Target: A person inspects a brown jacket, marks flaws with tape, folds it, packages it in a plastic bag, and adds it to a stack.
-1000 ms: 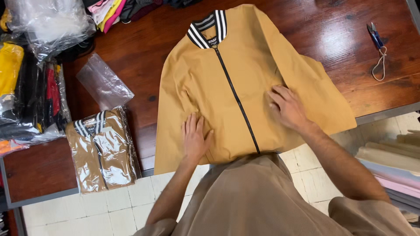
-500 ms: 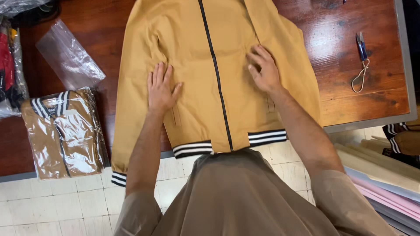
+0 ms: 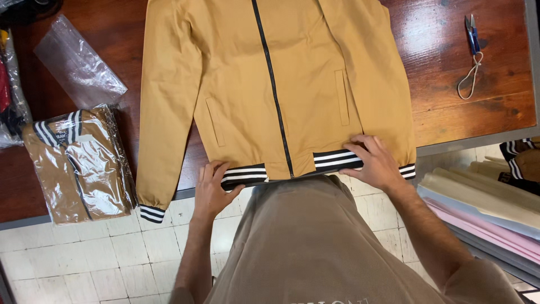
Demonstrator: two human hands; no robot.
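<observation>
A mustard-yellow zip jacket [image 3: 270,84] with a black zipper and black-and-white striped hem and cuffs lies front-up on the dark wooden table [image 3: 467,118]. My left hand [image 3: 212,188] grips the striped hem left of the zipper at the table's near edge. My right hand [image 3: 376,163] grips the striped hem right of the zipper. Both sleeves lie along the jacket's sides, and the left cuff hangs over the table edge.
A folded jacket in a clear bag [image 3: 79,163] lies at the left, with an empty clear bag [image 3: 79,65] behind it. Small blue snips on a cord [image 3: 471,34] rest at the far right. Stacked fabric [image 3: 484,208] stands lower right.
Both hands slid from the jacket's chest down to its striped hem. The view shifted so the collar is out of frame.
</observation>
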